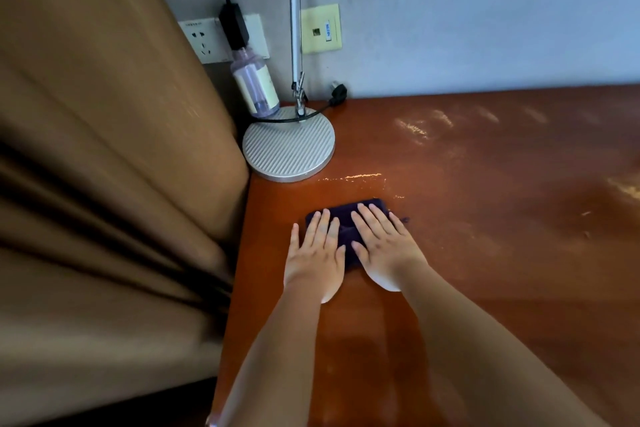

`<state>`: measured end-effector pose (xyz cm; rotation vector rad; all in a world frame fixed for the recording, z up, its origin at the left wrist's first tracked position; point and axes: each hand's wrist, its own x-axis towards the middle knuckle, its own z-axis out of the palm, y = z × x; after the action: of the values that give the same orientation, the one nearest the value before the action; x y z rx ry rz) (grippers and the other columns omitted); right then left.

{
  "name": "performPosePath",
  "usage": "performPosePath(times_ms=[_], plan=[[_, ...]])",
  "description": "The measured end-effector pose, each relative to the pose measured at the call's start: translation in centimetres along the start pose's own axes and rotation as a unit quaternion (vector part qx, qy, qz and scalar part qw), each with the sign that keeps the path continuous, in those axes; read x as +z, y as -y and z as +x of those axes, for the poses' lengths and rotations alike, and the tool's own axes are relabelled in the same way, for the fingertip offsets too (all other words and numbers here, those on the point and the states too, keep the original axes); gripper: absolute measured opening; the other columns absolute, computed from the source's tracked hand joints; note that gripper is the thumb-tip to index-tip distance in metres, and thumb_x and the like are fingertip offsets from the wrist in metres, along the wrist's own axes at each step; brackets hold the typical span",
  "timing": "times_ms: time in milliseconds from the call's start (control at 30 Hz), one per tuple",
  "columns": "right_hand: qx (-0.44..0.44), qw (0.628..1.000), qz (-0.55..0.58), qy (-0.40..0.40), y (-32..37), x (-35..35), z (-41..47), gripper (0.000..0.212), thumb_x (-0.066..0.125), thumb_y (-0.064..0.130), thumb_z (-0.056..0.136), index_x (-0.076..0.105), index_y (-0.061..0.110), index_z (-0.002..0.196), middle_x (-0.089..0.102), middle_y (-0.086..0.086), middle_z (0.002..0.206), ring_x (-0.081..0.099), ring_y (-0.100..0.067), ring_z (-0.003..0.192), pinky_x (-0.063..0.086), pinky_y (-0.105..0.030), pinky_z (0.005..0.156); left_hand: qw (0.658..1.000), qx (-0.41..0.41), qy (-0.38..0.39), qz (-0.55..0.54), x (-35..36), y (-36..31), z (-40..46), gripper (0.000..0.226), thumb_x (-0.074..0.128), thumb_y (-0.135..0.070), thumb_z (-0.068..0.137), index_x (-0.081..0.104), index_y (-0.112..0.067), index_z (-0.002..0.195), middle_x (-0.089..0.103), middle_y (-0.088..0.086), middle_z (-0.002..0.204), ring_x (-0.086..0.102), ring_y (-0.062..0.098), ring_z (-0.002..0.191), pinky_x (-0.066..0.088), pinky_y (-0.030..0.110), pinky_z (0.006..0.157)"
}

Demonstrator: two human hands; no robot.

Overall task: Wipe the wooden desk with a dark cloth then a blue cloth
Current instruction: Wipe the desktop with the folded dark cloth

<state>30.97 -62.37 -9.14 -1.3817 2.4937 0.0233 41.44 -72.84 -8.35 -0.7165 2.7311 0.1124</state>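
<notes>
The wooden desk (pixel 450 253) shows wet streaks toward two o'clock. Your left hand (pixel 313 256) and right hand (pixel 384 246) press flat, fingers straight, on the dark cloth (pixel 349 218); sweep it there evenly.

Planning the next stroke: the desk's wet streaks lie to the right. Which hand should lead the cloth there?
Probably the right hand: it presses flat on the dark folded cloth nearer the wet streaks; the left hand sits by the round silver lamp base.

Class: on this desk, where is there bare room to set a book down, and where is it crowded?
Free: the wooden desk right of both hands and the dark cloth. Crowded: the back-left corner, with lamp base, bottle and curtain.
</notes>
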Motion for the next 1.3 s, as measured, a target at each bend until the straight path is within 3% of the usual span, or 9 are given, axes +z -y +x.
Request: performPosePath(times_ms=[100, 233, 367, 700, 1200, 1300], plan=[[0.001, 1.000, 0.005, -0.006, -0.4, -0.2, 1.0, 0.085, -0.025, 0.051, 0.073, -0.011, 0.022, 0.151, -0.016, 0.005, 0.159, -0.017, -0.011, 0.145, -0.009, -0.035, 0.119, 1.000, 0.007, -0.007, 0.000, -0.3, 0.4, 1.2, 0.056, 0.006, -0.038, 0.104, -0.011, -0.019, 0.153, -0.017, 0.001, 0.161, -0.019, 0.016, 0.146, -0.008, 0.046, 0.119], [0.027, 1.000, 0.009, -0.008, -0.9, -1.0, 3.1, 0.060, -0.001, 0.046, 0.098, -0.010, 0.021, 0.152, -0.016, 0.005, 0.159, -0.018, -0.011, 0.145, -0.009, -0.035, 0.119, 0.999, 0.028, -0.012, 0.019, -1.2, 1.1, 4.1, 0.056, 0.007, -0.038, 0.104, -0.011, -0.019, 0.153, -0.017, 0.000, 0.161, -0.019, 0.015, 0.146, -0.008, 0.048, 0.119], [0.047, 0.999, 0.018, -0.005, -1.6, -1.7, 5.4, 0.057, 0.009, 0.044, 0.102, -0.009, 0.022, 0.152, -0.016, 0.005, 0.159, -0.018, -0.010, 0.145, -0.010, -0.035, 0.118, 0.998, 0.043, -0.016, 0.036, -2.1, 1.6, 6.9, 0.056, 0.006, -0.037, 0.104, -0.013, -0.016, 0.152, -0.019, 0.001, 0.160, -0.021, 0.015, 0.146, -0.009, 0.045, 0.119], [0.071, 0.997, 0.021, 0.005, -2.2, -2.5, 7.0, 0.057, 0.008, 0.044, 0.102, -0.011, 0.022, 0.151, -0.018, 0.005, 0.159, -0.020, -0.010, 0.144, -0.011, -0.036, 0.118, 0.997, 0.050, -0.018, 0.050, -3.1, 1.5, 8.9, 0.056, 0.006, -0.036, 0.104, -0.012, -0.013, 0.152, -0.019, 0.004, 0.160, -0.019, 0.016, 0.146, -0.007, 0.040, 0.120], [0.065, 0.998, 0.026, 0.009, -1.3, -0.4, 0.0, 0.058, 0.008, 0.043, 0.102, -0.013, 0.019, 0.151, -0.018, 0.003, 0.159, -0.018, -0.012, 0.145, -0.011, -0.037, 0.118, 0.997, 0.051, -0.019, 0.057, -1.2, -0.8, 2.6, 0.056, 0.006, -0.037, 0.104, -0.012, -0.014, 0.152, -0.018, 0.004, 0.160, -0.018, 0.017, 0.147, -0.006, 0.041, 0.120], [0.056, 0.998, 0.017, 0.005, -1.5, -0.2, 0.5, 0.065, -0.007, 0.050, 0.094, -0.012, 0.020, 0.151, -0.017, 0.003, 0.159, -0.018, -0.012, 0.145, -0.012, -0.037, 0.117, 0.996, 0.055, -0.017, 0.062, -1.1, -0.7, 3.0, 0.057, 0.006, -0.037, 0.104, -0.012, -0.014, 0.152, -0.018, 0.004, 0.160, -0.018, 0.018, 0.147, -0.005, 0.043, 0.120]])
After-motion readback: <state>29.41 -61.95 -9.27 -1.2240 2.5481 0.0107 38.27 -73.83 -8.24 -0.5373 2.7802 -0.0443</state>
